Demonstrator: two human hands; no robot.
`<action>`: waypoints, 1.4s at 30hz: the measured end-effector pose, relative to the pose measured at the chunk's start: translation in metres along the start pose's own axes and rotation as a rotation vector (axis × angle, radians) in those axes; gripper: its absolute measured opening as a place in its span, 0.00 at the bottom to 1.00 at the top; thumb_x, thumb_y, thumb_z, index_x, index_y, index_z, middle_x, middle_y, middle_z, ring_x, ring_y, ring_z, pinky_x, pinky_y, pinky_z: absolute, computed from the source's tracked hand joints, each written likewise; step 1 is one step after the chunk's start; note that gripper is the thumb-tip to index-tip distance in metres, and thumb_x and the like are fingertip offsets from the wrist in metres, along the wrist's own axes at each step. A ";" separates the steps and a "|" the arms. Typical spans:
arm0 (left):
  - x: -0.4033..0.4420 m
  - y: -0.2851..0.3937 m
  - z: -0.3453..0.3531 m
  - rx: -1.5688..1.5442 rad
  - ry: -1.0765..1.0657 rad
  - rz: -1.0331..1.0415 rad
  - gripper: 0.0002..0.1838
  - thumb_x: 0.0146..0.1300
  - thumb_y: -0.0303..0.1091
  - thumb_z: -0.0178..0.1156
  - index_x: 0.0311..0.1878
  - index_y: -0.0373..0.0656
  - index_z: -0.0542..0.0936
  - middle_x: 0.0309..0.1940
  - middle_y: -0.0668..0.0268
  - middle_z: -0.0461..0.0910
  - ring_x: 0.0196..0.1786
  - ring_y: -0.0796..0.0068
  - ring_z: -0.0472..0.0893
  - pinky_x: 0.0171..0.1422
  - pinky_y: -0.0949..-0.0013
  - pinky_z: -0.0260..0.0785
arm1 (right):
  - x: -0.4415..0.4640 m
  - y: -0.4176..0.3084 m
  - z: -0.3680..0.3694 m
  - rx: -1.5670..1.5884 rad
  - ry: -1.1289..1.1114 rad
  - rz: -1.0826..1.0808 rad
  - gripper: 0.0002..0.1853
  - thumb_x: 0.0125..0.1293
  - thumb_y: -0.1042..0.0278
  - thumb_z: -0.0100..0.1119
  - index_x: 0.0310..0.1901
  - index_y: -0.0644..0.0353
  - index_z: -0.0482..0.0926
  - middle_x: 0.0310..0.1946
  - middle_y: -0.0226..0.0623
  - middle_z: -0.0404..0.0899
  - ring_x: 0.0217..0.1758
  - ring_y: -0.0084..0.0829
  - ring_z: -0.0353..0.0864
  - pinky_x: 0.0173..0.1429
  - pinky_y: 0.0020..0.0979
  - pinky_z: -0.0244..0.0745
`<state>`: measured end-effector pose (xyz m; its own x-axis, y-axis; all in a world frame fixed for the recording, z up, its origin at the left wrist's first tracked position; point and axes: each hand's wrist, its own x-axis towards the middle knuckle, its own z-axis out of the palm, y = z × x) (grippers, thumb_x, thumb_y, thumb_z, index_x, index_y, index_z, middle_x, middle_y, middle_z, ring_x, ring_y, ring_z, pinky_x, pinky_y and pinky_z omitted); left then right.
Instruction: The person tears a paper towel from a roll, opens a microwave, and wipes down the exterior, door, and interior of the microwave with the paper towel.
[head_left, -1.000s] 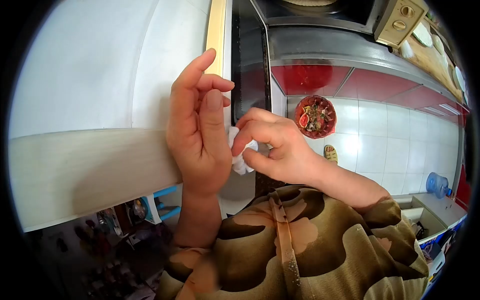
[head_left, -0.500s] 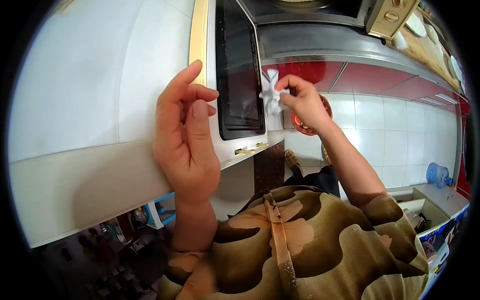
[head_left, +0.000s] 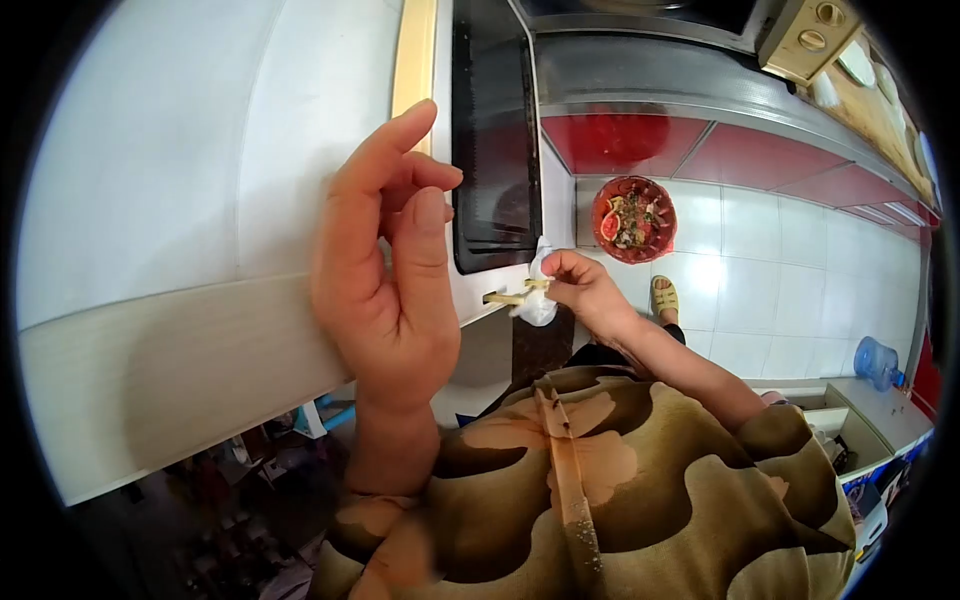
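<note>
My left hand [head_left: 395, 260] is raised in front of the white wall, its fingers loosely curled and apart with nothing in them. The fingers of my right hand [head_left: 590, 290] pinch a crumpled white tissue [head_left: 540, 308], which hangs beside the lower corner of a white appliance with a dark glass panel [head_left: 495, 150]. Two small yellowish knobs or levers [head_left: 503, 299] stick out at that corner, and the tissue partly covers or touches one of them. Whether my fingers also touch the knob, I cannot tell.
A red waste basket [head_left: 634, 220] with scraps stands on the tiled floor near a yellow sandal [head_left: 664, 298]. Red cabinets [head_left: 750, 158] run under a dark counter [head_left: 640, 80]. At the right are a blue water bottle [head_left: 876, 363] and a beige knobbed appliance [head_left: 808, 38].
My right hand with the tissue first moved out over the basket's side, then came back down to the appliance's lower corner. My left hand keeps its pose; the view has shifted slightly.
</note>
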<state>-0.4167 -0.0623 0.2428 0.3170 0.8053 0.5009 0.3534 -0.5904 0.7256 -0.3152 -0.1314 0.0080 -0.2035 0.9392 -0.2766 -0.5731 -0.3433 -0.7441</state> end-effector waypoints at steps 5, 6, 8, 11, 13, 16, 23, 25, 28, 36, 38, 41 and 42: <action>-0.002 0.002 -0.001 0.013 0.001 -0.025 0.17 0.69 0.23 0.53 0.61 0.35 0.74 0.39 0.68 0.77 0.35 0.87 0.69 0.40 0.84 0.59 | 0.009 -0.018 -0.007 -0.136 0.066 -0.094 0.09 0.64 0.83 0.54 0.45 0.63 0.78 0.36 0.25 0.78 0.38 0.14 0.73 0.44 0.18 0.69; -0.001 0.003 -0.001 0.013 -0.011 -0.026 0.17 0.69 0.23 0.54 0.60 0.35 0.74 0.38 0.68 0.77 0.35 0.87 0.68 0.38 0.84 0.58 | 0.017 -0.025 -0.008 -0.083 0.053 -0.079 0.09 0.64 0.83 0.54 0.43 0.62 0.78 0.34 0.24 0.77 0.37 0.14 0.72 0.43 0.18 0.68; -0.002 0.000 -0.001 0.042 -0.003 -0.008 0.17 0.68 0.23 0.54 0.60 0.35 0.74 0.38 0.69 0.77 0.34 0.87 0.68 0.37 0.84 0.57 | 0.010 -0.035 0.002 -0.181 -0.061 -0.155 0.08 0.61 0.83 0.54 0.40 0.61 0.78 0.34 0.23 0.76 0.36 0.15 0.71 0.41 0.18 0.67; -0.002 0.003 -0.003 0.077 -0.018 -0.017 0.18 0.69 0.25 0.53 0.61 0.35 0.73 0.39 0.67 0.78 0.36 0.87 0.69 0.41 0.83 0.60 | -0.005 -0.055 0.019 -0.545 -0.122 -0.450 0.08 0.55 0.84 0.53 0.33 0.60 0.77 0.34 0.32 0.74 0.39 0.28 0.76 0.43 0.26 0.71; -0.002 0.003 -0.002 0.089 -0.029 -0.041 0.19 0.71 0.28 0.52 0.62 0.34 0.72 0.41 0.65 0.79 0.38 0.85 0.71 0.46 0.81 0.64 | -0.009 -0.058 0.024 -0.608 -0.133 -0.546 0.08 0.53 0.84 0.53 0.32 0.60 0.76 0.35 0.37 0.75 0.39 0.36 0.77 0.45 0.30 0.72; 0.000 0.001 0.000 0.086 -0.038 -0.024 0.18 0.71 0.27 0.52 0.62 0.35 0.72 0.41 0.65 0.79 0.38 0.85 0.71 0.46 0.81 0.65 | -0.012 -0.067 0.032 -0.521 -0.127 -0.582 0.07 0.53 0.84 0.54 0.32 0.60 0.76 0.35 0.36 0.75 0.39 0.35 0.77 0.43 0.31 0.72; -0.001 0.000 0.001 0.062 0.001 -0.012 0.18 0.64 0.20 0.58 0.58 0.35 0.75 0.37 0.71 0.77 0.31 0.89 0.66 0.33 0.84 0.56 | 0.009 -0.048 0.010 -0.600 -0.150 -0.526 0.07 0.54 0.81 0.56 0.34 0.60 0.78 0.33 0.34 0.75 0.34 0.30 0.76 0.35 0.26 0.70; -0.003 0.001 0.001 0.079 -0.001 0.000 0.18 0.64 0.20 0.58 0.58 0.36 0.76 0.37 0.71 0.77 0.31 0.89 0.66 0.33 0.84 0.56 | 0.007 -0.055 0.010 -0.620 -0.162 -0.425 0.07 0.54 0.81 0.56 0.34 0.60 0.78 0.33 0.34 0.75 0.34 0.28 0.76 0.36 0.26 0.70; -0.001 0.000 0.001 0.030 0.007 -0.006 0.19 0.63 0.19 0.59 0.58 0.36 0.76 0.37 0.71 0.77 0.32 0.89 0.66 0.33 0.84 0.55 | 0.015 -0.064 0.011 -0.558 -0.141 -0.321 0.07 0.55 0.80 0.57 0.35 0.60 0.79 0.33 0.32 0.75 0.34 0.22 0.73 0.38 0.23 0.68; -0.002 -0.002 0.001 0.049 -0.001 -0.005 0.20 0.62 0.20 0.61 0.59 0.38 0.76 0.36 0.73 0.76 0.31 0.89 0.66 0.32 0.84 0.55 | 0.004 -0.062 0.017 -0.621 -0.157 -0.411 0.08 0.55 0.81 0.57 0.35 0.58 0.80 0.34 0.29 0.75 0.32 0.21 0.70 0.37 0.24 0.68; -0.002 0.000 0.001 0.046 -0.006 -0.008 0.20 0.62 0.20 0.61 0.58 0.38 0.76 0.36 0.73 0.76 0.31 0.89 0.66 0.32 0.84 0.54 | 0.011 -0.056 0.008 -0.625 -0.123 -0.377 0.08 0.55 0.82 0.57 0.36 0.58 0.80 0.34 0.29 0.76 0.33 0.22 0.72 0.38 0.24 0.69; -0.002 0.001 0.003 0.037 -0.003 -0.008 0.20 0.61 0.20 0.61 0.58 0.38 0.76 0.36 0.72 0.77 0.32 0.90 0.66 0.32 0.84 0.54 | 0.026 -0.053 -0.004 -0.385 0.178 -0.312 0.08 0.57 0.82 0.57 0.38 0.63 0.79 0.35 0.29 0.79 0.34 0.19 0.73 0.42 0.23 0.71; -0.002 0.000 0.004 0.022 0.000 -0.014 0.20 0.61 0.20 0.62 0.58 0.38 0.76 0.36 0.72 0.77 0.32 0.90 0.66 0.31 0.84 0.54 | 0.023 -0.063 -0.003 -0.275 0.153 -0.268 0.08 0.58 0.82 0.57 0.39 0.63 0.79 0.33 0.29 0.77 0.33 0.18 0.72 0.41 0.22 0.69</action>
<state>-0.4140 -0.0641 0.2402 0.3116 0.8138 0.4906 0.3771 -0.5798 0.7222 -0.2816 -0.0879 0.0470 0.0562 0.9908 -0.1228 -0.3519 -0.0954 -0.9312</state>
